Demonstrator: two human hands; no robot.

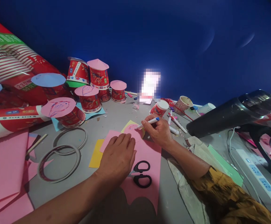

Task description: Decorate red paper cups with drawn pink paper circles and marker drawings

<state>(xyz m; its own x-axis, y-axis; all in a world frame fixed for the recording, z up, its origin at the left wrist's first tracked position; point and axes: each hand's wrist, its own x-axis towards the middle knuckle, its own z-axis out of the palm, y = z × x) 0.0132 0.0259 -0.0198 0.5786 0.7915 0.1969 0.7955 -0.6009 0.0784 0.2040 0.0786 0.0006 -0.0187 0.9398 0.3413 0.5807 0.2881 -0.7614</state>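
My right hand [157, 129] grips a white marker [151, 121] with a blue end, its tip on a pink paper circle [137, 132] that bears a small drawn shape. My left hand [120, 152] lies flat, fingers extended and close together, on the pink paper beside the circle. Under it is a larger pink sheet [153, 155] with curved cut-outs along its lower edge. Black-handled scissors [143, 174] rest on that sheet, their blades partly hidden by my left hand. Yellow paper [95, 154] shows to the left.
Upturned red cups with paper discs [90, 101] stand at the back left. Two grey rings [58, 163] overlap at the left. Behind my right hand are a red-and-white cup [159, 107] and loose markers [178, 124]. A black cylinder [229, 115], a cloth [197, 155] and a power strip [258, 174] lie right.
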